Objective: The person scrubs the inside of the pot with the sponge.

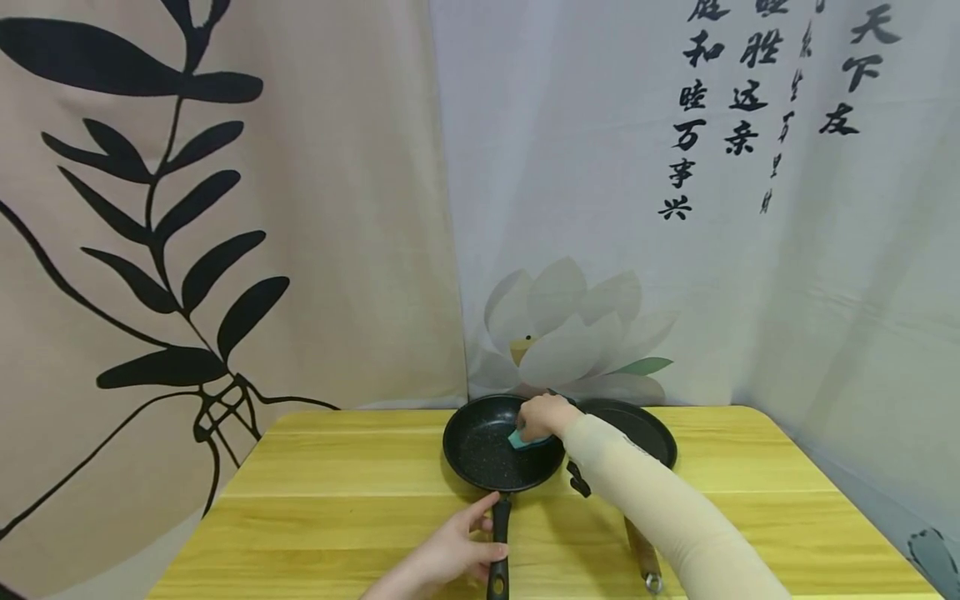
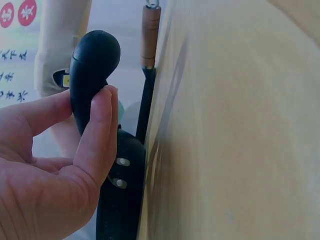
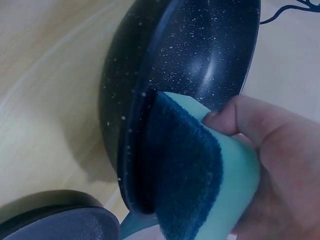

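My left hand (image 1: 450,557) grips the pan handle (image 1: 500,533) near me; my right hand (image 1: 546,417) pinches the sponge (image 1: 519,439) against the pan's (image 1: 487,454) far-right rim.

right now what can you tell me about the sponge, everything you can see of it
The sponge is a two-layer pad: pale teal foam backed by a darker blue, fibrous scouring face. The right hand grips it, thumb on the foam, bending it slightly. Its scouring face presses against the rim and inner wall of the speckled black frying pan, on the pan's right side. It looks intact; whether it is wet cannot be told.
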A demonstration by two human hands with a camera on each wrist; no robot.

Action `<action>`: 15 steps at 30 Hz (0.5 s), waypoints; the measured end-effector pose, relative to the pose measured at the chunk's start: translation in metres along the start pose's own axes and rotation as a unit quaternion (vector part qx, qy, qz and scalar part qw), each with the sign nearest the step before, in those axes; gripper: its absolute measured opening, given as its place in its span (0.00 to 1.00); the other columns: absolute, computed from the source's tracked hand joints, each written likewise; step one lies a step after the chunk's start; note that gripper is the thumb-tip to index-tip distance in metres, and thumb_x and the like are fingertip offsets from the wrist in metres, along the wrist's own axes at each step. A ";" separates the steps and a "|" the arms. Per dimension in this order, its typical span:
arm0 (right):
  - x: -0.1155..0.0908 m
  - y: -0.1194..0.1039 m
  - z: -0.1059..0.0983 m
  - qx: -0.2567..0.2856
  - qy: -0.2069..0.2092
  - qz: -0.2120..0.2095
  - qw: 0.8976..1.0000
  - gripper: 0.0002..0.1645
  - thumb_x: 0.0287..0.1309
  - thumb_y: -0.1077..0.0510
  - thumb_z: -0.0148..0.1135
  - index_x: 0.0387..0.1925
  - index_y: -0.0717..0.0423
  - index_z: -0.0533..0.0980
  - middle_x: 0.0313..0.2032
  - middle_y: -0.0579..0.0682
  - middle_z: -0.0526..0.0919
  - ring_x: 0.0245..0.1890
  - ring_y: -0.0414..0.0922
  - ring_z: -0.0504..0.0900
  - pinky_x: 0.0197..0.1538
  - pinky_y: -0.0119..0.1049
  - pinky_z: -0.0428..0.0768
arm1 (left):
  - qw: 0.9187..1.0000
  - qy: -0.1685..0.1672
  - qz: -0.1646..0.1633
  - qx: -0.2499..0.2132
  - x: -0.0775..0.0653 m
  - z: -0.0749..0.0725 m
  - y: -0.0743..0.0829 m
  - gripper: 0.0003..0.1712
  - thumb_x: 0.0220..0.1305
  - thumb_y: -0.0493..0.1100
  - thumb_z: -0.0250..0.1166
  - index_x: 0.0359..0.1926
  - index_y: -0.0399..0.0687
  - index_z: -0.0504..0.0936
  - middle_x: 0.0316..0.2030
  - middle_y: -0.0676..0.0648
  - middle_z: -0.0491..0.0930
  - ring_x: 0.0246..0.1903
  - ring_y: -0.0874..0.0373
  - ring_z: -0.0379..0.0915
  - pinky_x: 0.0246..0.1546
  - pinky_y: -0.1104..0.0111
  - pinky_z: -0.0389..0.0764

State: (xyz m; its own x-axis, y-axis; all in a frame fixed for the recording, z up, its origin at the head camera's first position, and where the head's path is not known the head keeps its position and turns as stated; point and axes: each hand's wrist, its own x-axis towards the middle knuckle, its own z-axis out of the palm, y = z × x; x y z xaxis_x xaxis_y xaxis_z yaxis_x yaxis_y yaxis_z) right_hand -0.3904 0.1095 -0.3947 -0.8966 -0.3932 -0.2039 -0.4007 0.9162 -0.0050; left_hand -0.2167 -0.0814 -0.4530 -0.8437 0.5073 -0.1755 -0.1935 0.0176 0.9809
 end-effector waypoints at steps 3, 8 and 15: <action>-0.002 0.001 -0.002 0.014 -0.015 0.003 1.000 0.14 0.60 0.47 0.63 0.46 0.41 0.85 0.48 0.42 0.83 0.49 0.48 0.79 0.53 0.45 0.77 | 1.000 0.000 -0.005 0.002 0.000 0.000 -0.001 0.45 0.62 0.28 0.63 0.74 0.33 0.48 0.42 0.40 0.66 0.23 0.55 0.78 0.24 0.67 0.81; -0.003 0.008 -0.003 0.052 -0.040 -0.005 0.998 0.16 0.58 0.48 0.64 0.47 0.43 0.84 0.49 0.42 0.82 0.51 0.46 0.79 0.54 0.44 0.77 | 1.000 0.003 -0.007 0.006 0.000 0.000 -0.002 0.45 0.62 0.28 0.63 0.74 0.33 0.48 0.42 0.40 0.66 0.23 0.56 0.77 0.24 0.67 0.81; -0.005 0.017 -0.004 0.081 -0.050 -0.038 0.995 0.13 0.56 0.50 0.69 0.44 0.43 0.85 0.48 0.42 0.83 0.51 0.45 0.79 0.55 0.42 0.76 | 1.000 0.011 -0.001 0.010 -0.001 0.002 0.000 0.44 0.61 0.27 0.62 0.74 0.33 0.50 0.42 0.40 0.67 0.22 0.57 0.77 0.23 0.68 0.80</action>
State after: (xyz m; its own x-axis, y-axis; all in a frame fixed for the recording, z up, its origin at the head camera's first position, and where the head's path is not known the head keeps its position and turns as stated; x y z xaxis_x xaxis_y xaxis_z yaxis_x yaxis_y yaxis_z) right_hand -0.3934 0.1268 -0.3893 -0.8391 -0.4587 -0.2925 -0.4230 0.8882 -0.1795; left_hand -0.2152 -0.0804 -0.4530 -0.8539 0.4886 -0.1794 -0.1852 0.0368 0.9820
